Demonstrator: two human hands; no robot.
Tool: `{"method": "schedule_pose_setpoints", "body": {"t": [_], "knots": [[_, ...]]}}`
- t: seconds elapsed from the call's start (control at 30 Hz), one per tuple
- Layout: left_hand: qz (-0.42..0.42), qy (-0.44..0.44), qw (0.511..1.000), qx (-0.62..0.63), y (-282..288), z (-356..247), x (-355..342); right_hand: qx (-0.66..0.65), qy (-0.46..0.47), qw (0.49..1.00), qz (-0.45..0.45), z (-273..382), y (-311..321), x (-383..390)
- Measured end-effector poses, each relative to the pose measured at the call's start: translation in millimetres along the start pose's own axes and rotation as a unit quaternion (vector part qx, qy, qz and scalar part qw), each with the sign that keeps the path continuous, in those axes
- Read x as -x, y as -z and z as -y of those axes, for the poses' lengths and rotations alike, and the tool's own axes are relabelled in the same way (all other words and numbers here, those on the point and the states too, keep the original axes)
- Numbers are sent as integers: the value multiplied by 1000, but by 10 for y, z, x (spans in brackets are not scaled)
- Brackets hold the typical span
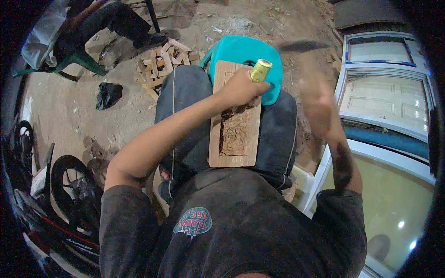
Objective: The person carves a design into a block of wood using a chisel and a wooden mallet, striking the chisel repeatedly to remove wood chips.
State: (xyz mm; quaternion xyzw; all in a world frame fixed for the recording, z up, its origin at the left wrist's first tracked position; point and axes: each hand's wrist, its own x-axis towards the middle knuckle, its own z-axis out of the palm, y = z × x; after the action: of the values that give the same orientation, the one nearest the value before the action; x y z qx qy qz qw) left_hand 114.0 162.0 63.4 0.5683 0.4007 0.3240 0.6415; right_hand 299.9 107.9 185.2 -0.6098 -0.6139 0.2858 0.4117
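Note:
Across my thighs lies a wooden board (252,134) with a rough rectangular recess cut into it, wood chips lying inside. My left hand (241,88) is closed around the yellow handle of a chisel (262,70), held upright over the board's far part; the hand hides its blade. Raised off to the right, my right hand (320,104) is smeared by motion. Beyond it shows a dark streak that looks like a hammer head (303,45), its handle blurred into the fist. The board's far end rests against a teal plastic stool (227,46).
Wood offcuts (160,62) are piled left of the stool, near a black plastic bag (109,96). Another person (109,21) sits at the far left. A motorcycle (69,194) stands at the left. White-framed panels (384,97) line the right side, close to my right arm.

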Motion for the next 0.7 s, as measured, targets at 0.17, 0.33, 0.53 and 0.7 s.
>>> {"method": "schedule_pose_setpoints", "body": {"t": [0.17, 0.33, 0.53, 0.7], "knots": [[0, 3, 1000, 27, 29, -3, 54, 84, -187, 977, 56, 285, 335, -199], [8, 17, 1000, 0, 11, -17, -14, -70, -37, 992, 93, -178, 395, -229], [19, 74, 997, 23, -82, 163, 5, 121, -179, 963, 158, 103, 202, -195], [-64, -20, 998, -23, -37, -59, -49, -123, -73, 984, 101, 211, 375, -278]]}}
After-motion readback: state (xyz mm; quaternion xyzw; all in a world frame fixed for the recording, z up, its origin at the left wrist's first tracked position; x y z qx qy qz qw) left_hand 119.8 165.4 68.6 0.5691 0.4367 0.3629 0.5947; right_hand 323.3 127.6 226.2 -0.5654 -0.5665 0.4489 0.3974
